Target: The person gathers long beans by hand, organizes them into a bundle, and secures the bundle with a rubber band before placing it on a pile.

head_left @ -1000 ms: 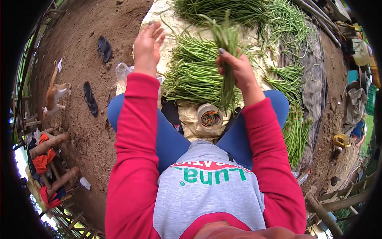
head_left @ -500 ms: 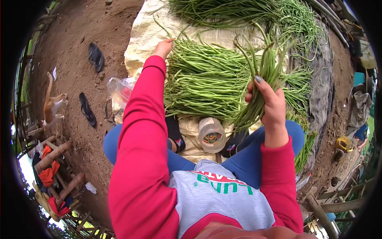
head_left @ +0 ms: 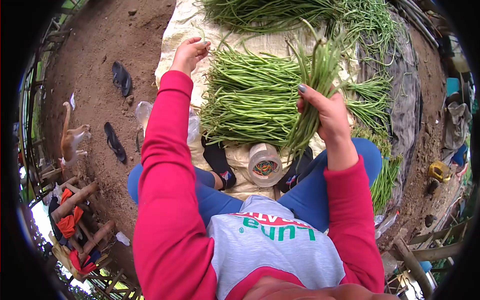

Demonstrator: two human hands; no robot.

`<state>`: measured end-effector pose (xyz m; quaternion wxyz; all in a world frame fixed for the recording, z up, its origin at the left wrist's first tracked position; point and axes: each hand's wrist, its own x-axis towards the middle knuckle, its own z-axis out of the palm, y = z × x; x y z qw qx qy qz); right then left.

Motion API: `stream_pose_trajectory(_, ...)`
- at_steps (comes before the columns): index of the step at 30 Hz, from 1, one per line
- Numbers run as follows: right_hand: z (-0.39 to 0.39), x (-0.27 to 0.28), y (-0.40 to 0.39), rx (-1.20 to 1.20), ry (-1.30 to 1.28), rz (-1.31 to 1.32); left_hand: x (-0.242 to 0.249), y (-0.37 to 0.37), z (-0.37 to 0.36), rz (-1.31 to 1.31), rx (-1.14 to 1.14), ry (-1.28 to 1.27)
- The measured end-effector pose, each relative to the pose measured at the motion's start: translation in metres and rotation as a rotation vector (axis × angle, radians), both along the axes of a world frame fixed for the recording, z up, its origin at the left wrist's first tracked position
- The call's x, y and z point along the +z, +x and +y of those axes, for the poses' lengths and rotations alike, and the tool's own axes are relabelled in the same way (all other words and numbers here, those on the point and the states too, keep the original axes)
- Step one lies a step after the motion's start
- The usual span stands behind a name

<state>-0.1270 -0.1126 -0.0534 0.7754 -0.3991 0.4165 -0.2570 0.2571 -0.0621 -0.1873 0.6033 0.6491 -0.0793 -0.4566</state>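
Note:
My right hand is wrapped round a bunch of long green beans, held upright over the right end of the big pile. My left hand is above the pale sheet, just off the upper left of the pile, its thumb and fingers pinched on a thin piece of bean. The large pile of long beans lies crosswise in front of my feet. A clear plastic jar holding coloured rubber bands lies between my feet.
More beans are heaped at the far side, with small bundles at the right on a dark cloth. Black slippers and a cat are on the dirt at the left. A yellow object is at the right.
My left hand has moved left and up, away from the pile's edge. My right hand and its bunch have shifted slightly left. The cat has moved a little in view.

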Motion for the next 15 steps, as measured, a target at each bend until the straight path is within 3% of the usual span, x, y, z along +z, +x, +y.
stream_pose_trajectory(3, -0.003, -0.017, 0.002, 0.022, -0.049, -0.004, 0.061, -0.047, 0.018, -0.02, -0.076, -0.023)
stream_pose_trajectory(7, 0.001, -0.027, 0.021, -0.016, 0.122, -0.079, 0.104, -0.12, 0.059, -0.011, -0.283, -0.076)
stream_pose_trajectory(15, 0.022, -0.038, 0.06, 0.119, 0.228, -0.05, 0.133, -0.237, 0.148, 0.06, -0.563, -0.014)
